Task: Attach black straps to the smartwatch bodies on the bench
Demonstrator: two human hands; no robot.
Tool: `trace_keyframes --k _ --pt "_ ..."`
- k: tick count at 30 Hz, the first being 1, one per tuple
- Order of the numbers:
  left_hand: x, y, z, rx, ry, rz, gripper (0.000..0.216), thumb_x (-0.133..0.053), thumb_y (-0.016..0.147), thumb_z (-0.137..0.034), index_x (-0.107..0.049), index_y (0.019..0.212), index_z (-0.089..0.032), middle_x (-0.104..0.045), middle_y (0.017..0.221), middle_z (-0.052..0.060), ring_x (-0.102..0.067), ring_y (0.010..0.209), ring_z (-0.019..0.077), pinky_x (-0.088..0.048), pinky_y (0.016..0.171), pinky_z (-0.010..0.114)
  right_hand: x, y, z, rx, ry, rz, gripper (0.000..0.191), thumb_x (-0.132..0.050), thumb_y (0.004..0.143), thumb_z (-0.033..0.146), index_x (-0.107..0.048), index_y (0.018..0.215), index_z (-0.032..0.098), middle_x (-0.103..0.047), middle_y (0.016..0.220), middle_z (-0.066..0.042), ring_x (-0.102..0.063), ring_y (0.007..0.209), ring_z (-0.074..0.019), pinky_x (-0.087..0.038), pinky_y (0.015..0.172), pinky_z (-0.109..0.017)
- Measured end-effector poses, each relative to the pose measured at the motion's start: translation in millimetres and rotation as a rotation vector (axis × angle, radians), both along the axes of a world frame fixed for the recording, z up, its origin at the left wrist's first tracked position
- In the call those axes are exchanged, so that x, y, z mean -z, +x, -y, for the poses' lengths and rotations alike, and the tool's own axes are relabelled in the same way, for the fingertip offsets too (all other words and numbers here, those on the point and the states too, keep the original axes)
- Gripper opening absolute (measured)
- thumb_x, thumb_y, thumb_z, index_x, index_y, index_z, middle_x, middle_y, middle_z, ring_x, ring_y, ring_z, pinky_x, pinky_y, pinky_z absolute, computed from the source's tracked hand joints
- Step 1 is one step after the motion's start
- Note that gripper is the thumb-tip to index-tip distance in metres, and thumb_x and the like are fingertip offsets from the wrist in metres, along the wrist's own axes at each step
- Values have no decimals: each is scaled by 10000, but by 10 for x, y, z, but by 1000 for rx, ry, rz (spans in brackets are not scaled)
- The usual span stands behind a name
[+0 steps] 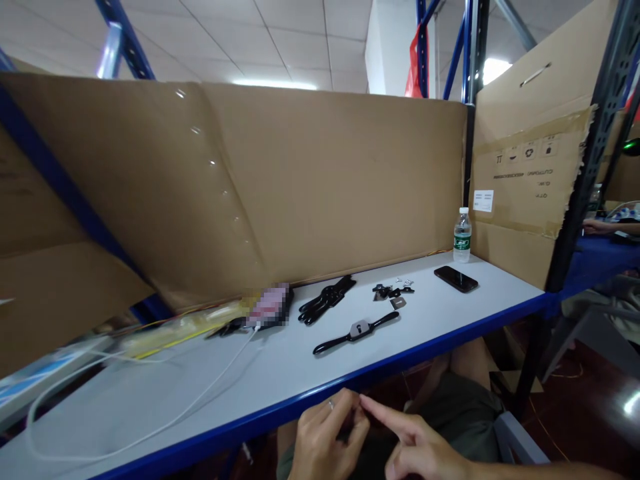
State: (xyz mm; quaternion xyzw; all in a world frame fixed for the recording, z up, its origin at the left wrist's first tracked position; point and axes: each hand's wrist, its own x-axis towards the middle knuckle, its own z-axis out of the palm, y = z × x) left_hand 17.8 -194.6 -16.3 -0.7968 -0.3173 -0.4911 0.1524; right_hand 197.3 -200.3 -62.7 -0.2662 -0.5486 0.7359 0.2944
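Left fingers are curled, right index finger extended to them, any held item indeterminable; black-handled tool is laid nearby, presumably for reach.

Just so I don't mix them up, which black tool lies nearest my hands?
The black tool lying alone near the front of the table, with a grey plate at its middle; the bunched black tools lie farther back.

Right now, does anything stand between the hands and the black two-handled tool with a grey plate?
Nothing visible blocks the way: from the left hand and right hand, only the blue table edge comes before the black two-handled tool on the white tabletop.
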Motion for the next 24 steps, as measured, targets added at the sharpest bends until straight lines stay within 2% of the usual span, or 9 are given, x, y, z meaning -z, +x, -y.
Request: trace_keyframes --k 5,9,11,15,19,24 --pt "33 -34 -53 -15 -15 7 233 -522 911 -75 -497 733 -223 -518 542 -82 -508 409 67 -405 442 172 -37 23 15 36 -23 33 1035 -620 644 203 -337 1639 180 -534 511 104 -344 436 -74 -293 515 -204" --pt "30 -134 -66 -25 -96 44 208 -545 903 -113 -529 725 -218 -523 544 -82 -493 410 68 -408 444 165 -70 130 43 45 -99 28 1000 -612 660 213 -368 1630 182 -604 545 75 -395 443 -73 -277 504 -202" --pt "4 -157 -22 -7 -204 83 201 -547 917 -131 -546 734 -214 -533 560 -77 -507 432 72 -424 456 158 -123 210 76 44 -176 -29 1000 -587 674 238 -339 1640 158 -622 530 57 -404 413 -83 -247 475 -208" --pt "-132 -65 131 79 -393 195 227 -552 955 -175 -555 730 -207 -579 618 -46 -565 515 87 -459 493 156 -333 380 171 78 -326 -284 991 -581 715 279 -294 1649 115 -513 421 85 -274 366 -86 -189 447 -226" --pt "-289 101 211 144 -346 180 179 -554 930 -113 -571 777 -205 -577 634 -54 -549 518 70 -459 531 149 -515 495 235 27 -354 -384 969 -597 740 254 -291 1645 89 -471 385 95 -224 360 -93 -180 438 -242" --pt "-385 201 210 168 -281 168 171 -559 932 -87 -571 806 -203 -591 645 -57 -534 510 61 -447 535 153 -507 527 247 -4 -355 -346 946 -604 765 280 -303 1642 96 -458 377 95 -230 360 -96 -182 454 -252"
